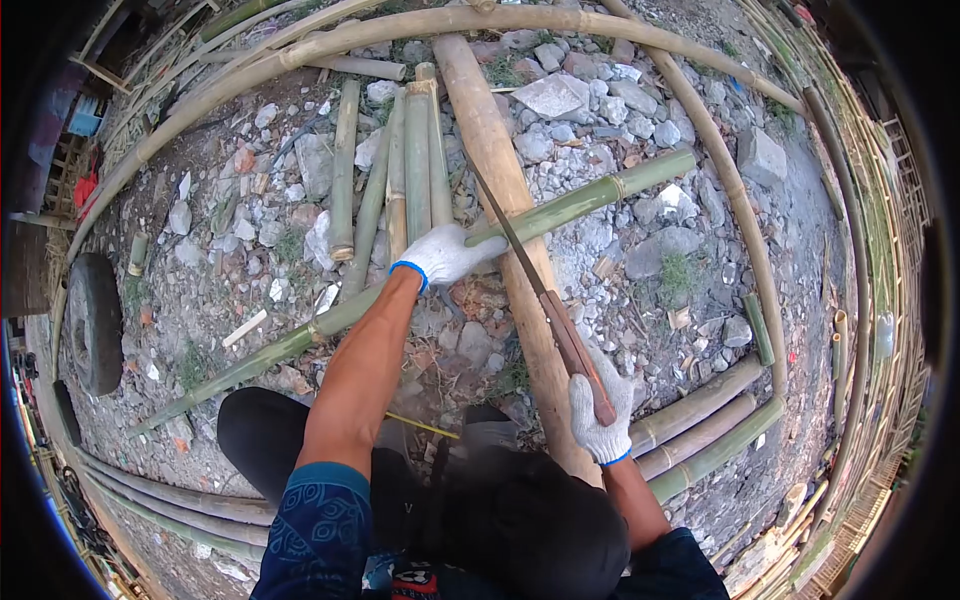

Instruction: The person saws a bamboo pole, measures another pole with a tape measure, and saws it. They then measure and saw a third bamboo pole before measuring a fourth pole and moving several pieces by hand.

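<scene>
A long green bamboo pole (pixel 570 207) lies slantwise across a thick brown pole (pixel 490 130). My left hand (pixel 447 257), in a white glove with a blue cuff, is wrapped round the green pole just left of the crossing. In my right hand (pixel 600 400), also gloved, is the wooden handle of a saw (pixel 575 350). The narrow dark blade runs up and to the left from the handle and lies across the green pole, close to my left fingers. Whether it has cut into the bamboo cannot be made out.
Several cut bamboo pieces (pixel 418 160) lie beyond my left hand. More poles (pixel 700 410) lie at the lower right and lower left (pixel 190 500). A worn tyre-like ring (pixel 95 322) is at the left. Rubble (pixel 555 97) covers the ground; a long curved pole (pixel 370 32) spans the top.
</scene>
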Available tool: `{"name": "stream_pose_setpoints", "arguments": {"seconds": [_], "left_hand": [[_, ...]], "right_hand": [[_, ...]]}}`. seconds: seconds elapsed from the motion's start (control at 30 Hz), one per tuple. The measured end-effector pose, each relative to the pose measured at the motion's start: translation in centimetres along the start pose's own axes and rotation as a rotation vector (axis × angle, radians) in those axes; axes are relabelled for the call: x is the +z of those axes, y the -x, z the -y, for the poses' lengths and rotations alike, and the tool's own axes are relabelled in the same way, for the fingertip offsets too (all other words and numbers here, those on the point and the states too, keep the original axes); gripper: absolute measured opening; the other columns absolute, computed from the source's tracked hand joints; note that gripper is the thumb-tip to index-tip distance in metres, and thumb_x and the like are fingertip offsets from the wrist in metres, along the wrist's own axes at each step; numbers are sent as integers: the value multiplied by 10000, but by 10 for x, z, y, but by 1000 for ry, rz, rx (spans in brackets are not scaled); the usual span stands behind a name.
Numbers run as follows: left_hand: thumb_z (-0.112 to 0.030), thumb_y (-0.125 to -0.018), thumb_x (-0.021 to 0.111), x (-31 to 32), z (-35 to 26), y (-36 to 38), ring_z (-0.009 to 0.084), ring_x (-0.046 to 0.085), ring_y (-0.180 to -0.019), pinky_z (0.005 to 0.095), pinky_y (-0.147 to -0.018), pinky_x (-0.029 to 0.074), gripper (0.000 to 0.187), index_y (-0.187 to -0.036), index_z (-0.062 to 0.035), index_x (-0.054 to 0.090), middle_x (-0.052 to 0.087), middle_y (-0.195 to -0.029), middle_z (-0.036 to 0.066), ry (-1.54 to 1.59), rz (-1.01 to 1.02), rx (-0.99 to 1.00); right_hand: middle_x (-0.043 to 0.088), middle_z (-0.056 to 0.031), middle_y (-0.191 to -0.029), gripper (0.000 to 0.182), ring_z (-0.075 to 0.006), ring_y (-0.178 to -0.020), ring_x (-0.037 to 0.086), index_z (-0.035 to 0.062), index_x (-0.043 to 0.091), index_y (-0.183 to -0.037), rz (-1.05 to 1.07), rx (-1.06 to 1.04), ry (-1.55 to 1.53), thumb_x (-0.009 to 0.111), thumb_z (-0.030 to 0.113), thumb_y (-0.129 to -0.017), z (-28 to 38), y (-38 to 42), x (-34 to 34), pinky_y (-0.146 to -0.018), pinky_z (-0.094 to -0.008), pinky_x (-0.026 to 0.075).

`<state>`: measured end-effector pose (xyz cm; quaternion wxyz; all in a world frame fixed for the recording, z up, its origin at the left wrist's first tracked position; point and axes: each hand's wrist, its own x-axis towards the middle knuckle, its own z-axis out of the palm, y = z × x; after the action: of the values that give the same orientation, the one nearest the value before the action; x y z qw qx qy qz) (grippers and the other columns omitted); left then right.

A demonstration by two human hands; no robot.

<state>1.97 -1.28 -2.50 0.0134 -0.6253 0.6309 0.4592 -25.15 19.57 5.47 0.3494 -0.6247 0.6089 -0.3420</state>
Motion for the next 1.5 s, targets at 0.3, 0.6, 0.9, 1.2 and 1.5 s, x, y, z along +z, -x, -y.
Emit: {"name": "stream_pose_setpoints", "arguments": {"seconds": [0.3, 0.6, 0.9, 1.2, 1.5], "left_hand": [[-852, -879, 534, 3, -2, 2, 442, 725, -827, 505, -821, 531, 992, -931, 112, 760, 717, -791, 273, -10, -64, 26], [-765, -958, 521, 5, 3, 0, 399, 709, -847, 475, -841, 524, 914, -1125, 111, 724, 724, -853, 275, -17, 12, 64], [-757, -966, 513, -2, -2, 0, 325, 665, -755, 466, -767, 507, 898, -973, 116, 721, 662, -730, 216, -9, 127, -15], [-801, -923, 524, -12, -7, 7, 474, 704, -1066, 480, -945, 516, 963, -1191, 105, 714, 740, -1048, 326, 69, 150, -61], [-645, -984, 565, 34, -18, 33, 422, 753, -853, 536, -764, 583, 643, -1044, -17, 688, 744, -879, 262, -280, -486, 96]], "right_hand": [[757, -235, -1177, 566, -361, -1062, 765, -57, 627, -1374, 81, 86, 91, 691, 314, -951, 6, 68, -44, -910, -393, 585], [760, -225, -964, 381, -379, -814, 747, 12, 690, -1292, -86, 124, -128, 711, 224, -977, 15, -103, 61, -746, -410, 578], [754, -239, -1202, 581, -359, -1127, 753, -60, 632, -1370, 44, 117, 32, 686, 358, -969, -2, 76, -40, -968, -409, 572], [767, -224, -960, 405, -388, -832, 764, 38, 698, -1308, -176, -127, -9, 728, 240, -958, -14, -78, 60, -718, -418, 594], [757, -188, -1212, 474, -380, -1131, 718, 25, 653, -1383, -98, -99, 3, 679, 274, -980, -41, -58, 65, -1227, -542, 292]]}}
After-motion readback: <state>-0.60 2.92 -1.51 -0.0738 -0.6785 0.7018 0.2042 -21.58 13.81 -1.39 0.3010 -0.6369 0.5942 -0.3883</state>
